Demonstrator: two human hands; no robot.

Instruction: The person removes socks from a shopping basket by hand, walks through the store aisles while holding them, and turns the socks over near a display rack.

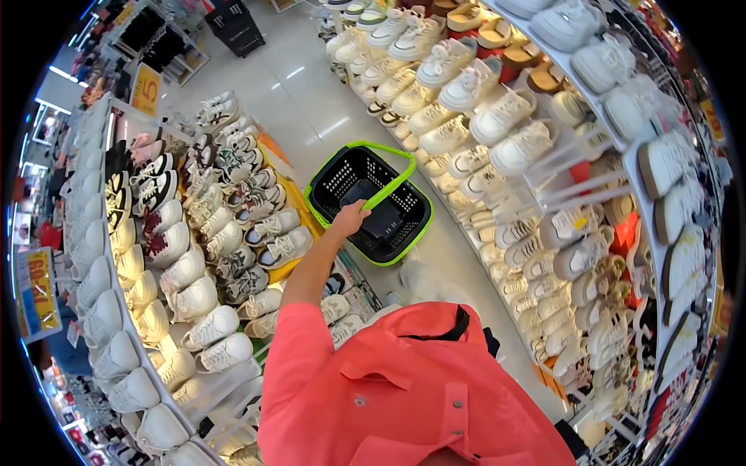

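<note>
My left hand [351,218] is closed around the bright green handle [388,186] of a black shopping basket [320,182] with a green rim. The basket hangs in front of me over the aisle floor, with perforated sides and a dark inside. Whether anything lies at its bottom I cannot make out. My left arm reaches forward from a coral-red short sleeve. Nowhere in view is my right hand. White and cream sneakers [286,246] stand on the display just left of the basket.
Tiered shelves of pale shoes [501,116] line the right side, and a low shoe display [208,328] runs along the left. Between them lies a narrow grey tiled floor [307,101]. Farther off stands a dark crate-like bin [233,27]. A yellow price sign [145,89] rises at the left.
</note>
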